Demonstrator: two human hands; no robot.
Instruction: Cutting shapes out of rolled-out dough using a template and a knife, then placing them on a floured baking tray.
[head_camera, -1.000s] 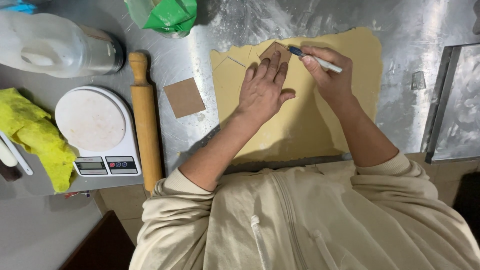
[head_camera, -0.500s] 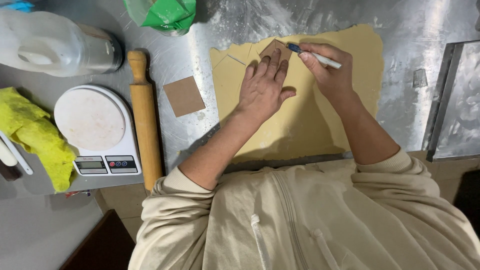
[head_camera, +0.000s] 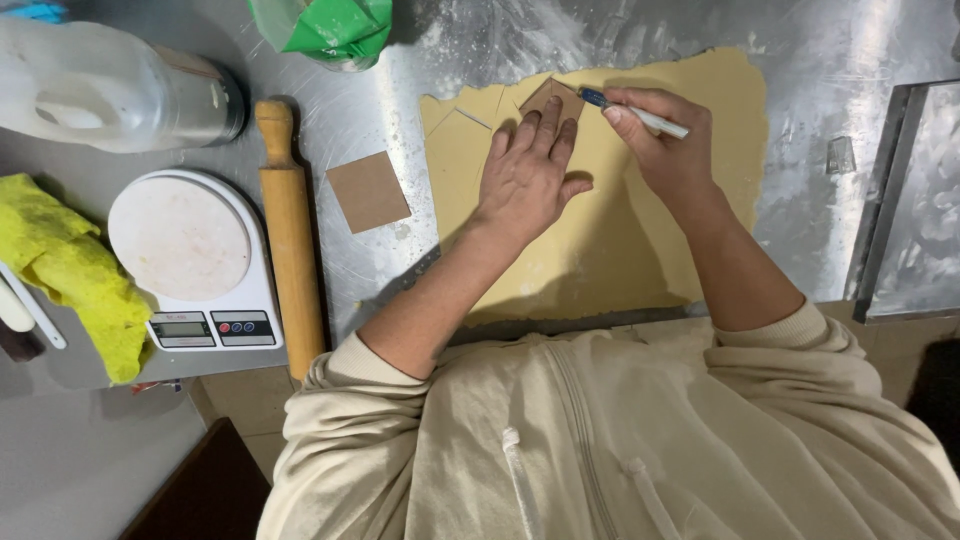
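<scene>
A rolled sheet of yellow dough (head_camera: 620, 250) lies on the steel worktop (head_camera: 400, 270), with cut lines near its far left corner. My left hand (head_camera: 530, 165) presses flat on a brown cardboard template (head_camera: 553, 95) resting on the dough. My right hand (head_camera: 665, 145) holds a slim knife with a blue and white handle (head_camera: 635, 112), its tip at the template's far right edge. A second square of brown cardboard (head_camera: 368, 190) sits on the bare steel left of the dough.
A wooden rolling pin (head_camera: 292, 235) lies left of the dough, beside a white kitchen scale (head_camera: 190, 255). A yellow cloth (head_camera: 70, 270), a white plastic jug (head_camera: 90, 85) and a green bag (head_camera: 335, 25) sit further off. A metal tray (head_camera: 915, 200) stands at right.
My right hand and the knife have shifted slightly along the template's far edge. My left hand has stayed flat on the template.
</scene>
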